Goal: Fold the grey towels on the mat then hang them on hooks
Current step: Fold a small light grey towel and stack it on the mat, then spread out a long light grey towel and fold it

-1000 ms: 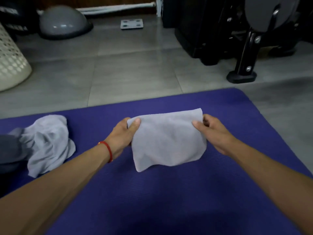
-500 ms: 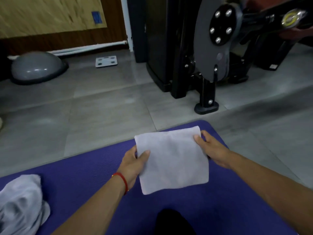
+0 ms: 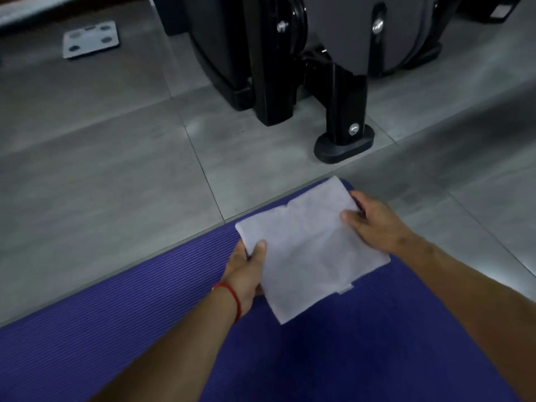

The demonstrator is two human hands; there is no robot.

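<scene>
I had lifted the folded grey towel [image 3: 310, 248] toward the mat's [image 3: 116, 329] far edge, both hands [image 3: 246, 271] pinching its sides, seemingly ready for hanging.

A pale grey, plain folded cloth towel [image 3: 311, 250] shows at centre frame over a deep purple foam mat [image 3: 116, 338] with fine ribbed lines across the lower frame. A thin red thread bracelet [image 3: 232, 300] circles the wrist left of centre. Mottled grey floor tiles [image 3: 101, 158] fill the left; a light grey square bathroom scale [image 3: 90, 39] (darker round pads) sits upper left; glossy black and dark grey gym machine [image 3: 333, 68] at top.
</scene>
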